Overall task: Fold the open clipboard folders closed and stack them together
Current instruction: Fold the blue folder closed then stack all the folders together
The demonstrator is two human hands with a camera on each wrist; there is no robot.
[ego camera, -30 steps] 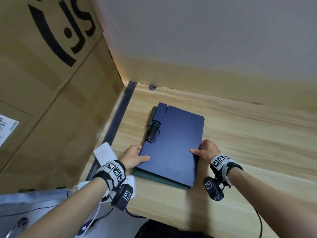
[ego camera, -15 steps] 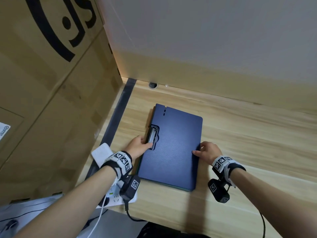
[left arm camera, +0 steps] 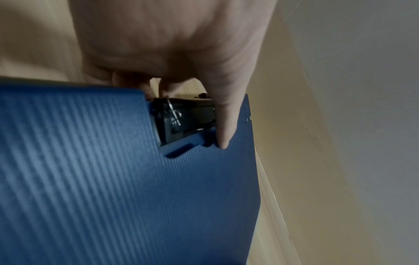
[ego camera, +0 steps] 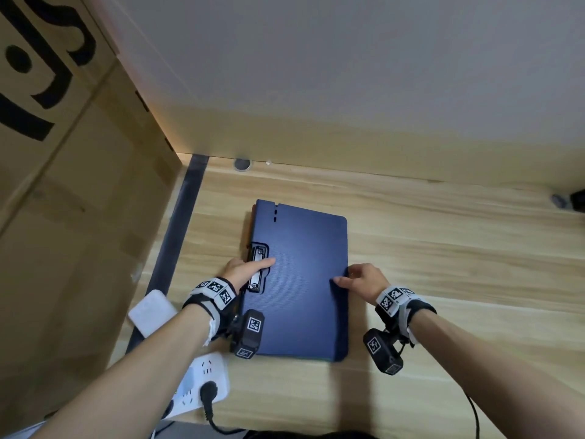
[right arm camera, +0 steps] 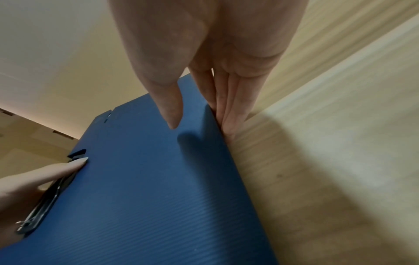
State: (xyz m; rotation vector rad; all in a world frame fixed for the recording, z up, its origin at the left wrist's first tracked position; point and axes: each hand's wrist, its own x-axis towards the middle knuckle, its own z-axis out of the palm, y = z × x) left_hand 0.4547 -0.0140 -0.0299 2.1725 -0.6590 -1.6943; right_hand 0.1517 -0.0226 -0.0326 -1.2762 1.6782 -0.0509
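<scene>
The folders [ego camera: 304, 280] lie on the table [ego camera: 443, 264], box [ego camera: 79, 217] to their left.

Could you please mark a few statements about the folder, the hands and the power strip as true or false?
1. The blue folder lies closed on the table. True.
2. The right hand is lifted clear of the folder. False: its thumb rests on the cover, fingers along the right edge.
3. The left hand has its thumb on the cover beside the clip. True.
4. The power strip has nothing plugged in. False: a black plug sits in it.
</scene>
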